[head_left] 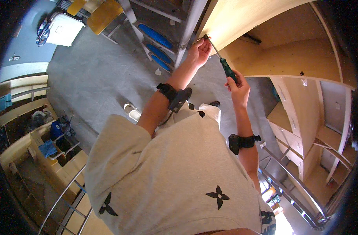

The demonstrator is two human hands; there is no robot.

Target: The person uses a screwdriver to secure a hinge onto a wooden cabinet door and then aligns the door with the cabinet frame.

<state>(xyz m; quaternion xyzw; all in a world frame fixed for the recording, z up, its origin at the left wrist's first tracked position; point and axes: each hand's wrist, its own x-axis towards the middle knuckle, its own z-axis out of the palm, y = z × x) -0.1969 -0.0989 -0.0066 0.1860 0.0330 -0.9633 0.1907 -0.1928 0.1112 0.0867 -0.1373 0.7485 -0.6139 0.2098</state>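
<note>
My right hand [239, 90] is wrapped around the dark green handle of a screwdriver [228, 69]. The metal shaft slants up and left, and its tip meets a small dark piece [206, 37] at the edge of a light wooden panel [241, 19]. At that same spot is my left hand [201, 53], its fingers curled and the fingertips pinched at the dark piece. What exactly the fingers hold is too small to make out. Black straps with small devices sit on both my forearms.
A metal ladder with blue treads [155, 36] stands just left of the panel. Wooden cabinets with drawers [290, 113] rise at the right. Yellow-seated chair [104, 16] and white case [64, 29] are at the far left. Metal rails [71, 188] curve behind me; wooden furniture lines the left.
</note>
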